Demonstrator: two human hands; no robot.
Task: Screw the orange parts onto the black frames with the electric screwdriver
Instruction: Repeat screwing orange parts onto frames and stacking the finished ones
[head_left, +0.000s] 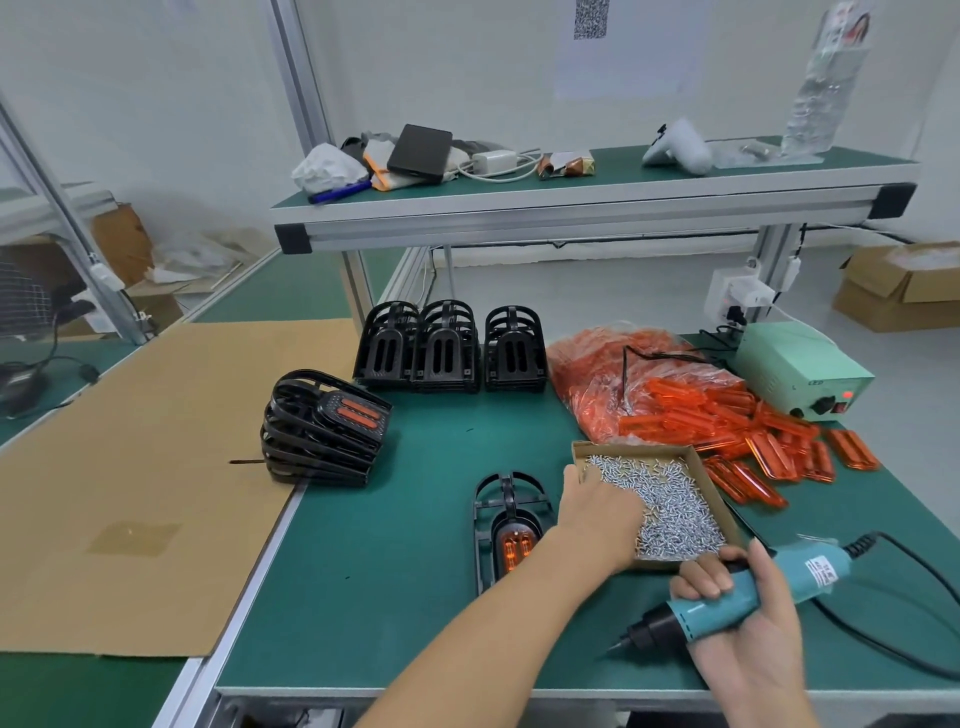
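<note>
The left hand (597, 512) reaches into the cardboard tray of screws (657, 501), palm down, its fingers buried among the small silver screws, so whether this grip pinches a screw cannot be told. The right hand (748, 608) has its grip curled around the teal electric screwdriver (737, 597), which lies slanted near the counter's front right edge with its black nose and bit pointing toward the front edge; a white label on the barrel carries print too small to read, and a black cord leaves its rear end. Just left of the tray, a black frame (506, 525) lies flat on the green counter (415, 545) with an orange part (516, 543) seated in it, partly hidden by the left forearm. Loose orange parts (753, 436) spill from a clear bag (613, 374) toward the right edge, just behind the tray. Three stacks of bare black frames (449, 348) stand along the back of the counter, and a leaning stack of finished frames (322, 426) (orange showing in the top one) sits at the left edge beside a sheet of cardboard (145, 467). A pale green power box (800, 364) at the back right corner shows a lit red indicator; its lettering is illegible.
</note>
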